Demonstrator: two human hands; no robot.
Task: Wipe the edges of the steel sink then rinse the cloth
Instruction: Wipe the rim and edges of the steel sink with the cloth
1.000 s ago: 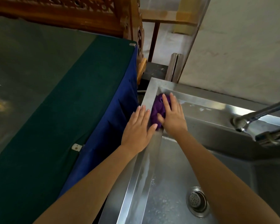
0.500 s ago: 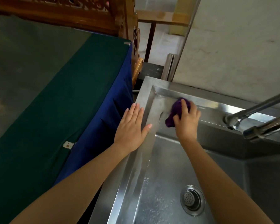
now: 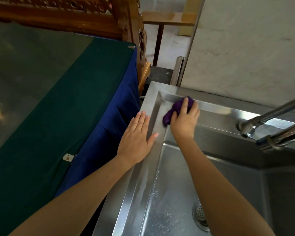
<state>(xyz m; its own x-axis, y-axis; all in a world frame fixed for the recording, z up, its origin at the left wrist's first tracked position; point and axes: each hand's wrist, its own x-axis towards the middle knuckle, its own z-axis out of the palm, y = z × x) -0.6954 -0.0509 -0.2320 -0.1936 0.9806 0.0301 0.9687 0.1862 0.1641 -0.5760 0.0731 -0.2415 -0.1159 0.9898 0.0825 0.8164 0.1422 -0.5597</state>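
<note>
The steel sink [image 3: 144,178] fills the lower right, its left rim wet and streaked. A purple cloth [image 3: 174,109] is bunched on the sloped inner ledge near the far left corner. My right hand [image 3: 184,119] presses down on it, fingers curled over the cloth. My left hand [image 3: 136,138] lies flat on the left rim, fingers spread and holding nothing. The basin floor is wet, with the drain [image 3: 200,215] partly hidden behind my right forearm.
A steel tap [image 3: 255,124] and a second pipe reach in from the right above the back ledge. A table under green and blue cloth [image 3: 58,106] stands close against the sink's left side. Carved wooden furniture [image 3: 123,19] and a pale wall are behind.
My right hand slid the cloth from the far left corner rightward along the back ledge, then stayed near there. My left hand kept its place on the left rim.
</note>
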